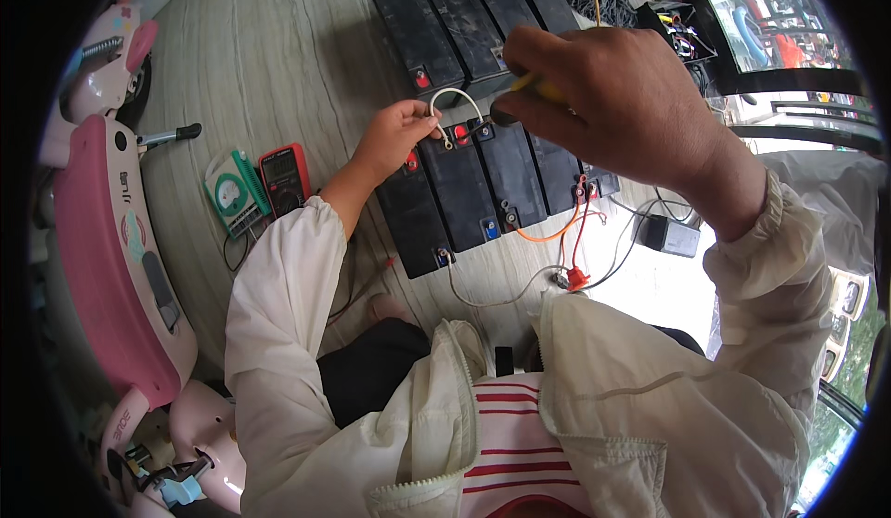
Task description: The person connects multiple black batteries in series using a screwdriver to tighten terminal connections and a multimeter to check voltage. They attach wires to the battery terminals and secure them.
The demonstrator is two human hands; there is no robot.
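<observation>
My right hand [612,100] is closed around a yellow-handled screwdriver [532,86], its shaft pointing down-left at a blue-marked terminal [485,130] on a black battery [514,177] in the near row. With fingertips my left hand [404,135] pinches a short white wire [452,91] that arches across to that terminal. The wire's free ring lug [447,145] hangs beside a red-marked terminal [460,134]. An orange wire [546,240] and a pale wire [487,304] run from terminals on the row's near side. A red plug connector [577,278] lies on the floor.
A second row of black batteries [424,27] stands beyond. Left of my left forearm lie a red multimeter [284,177] and a green-and-white analog meter [233,194]. A pink scooter [115,253] stands at far left. A black power adapter [672,236] with cables lies at right.
</observation>
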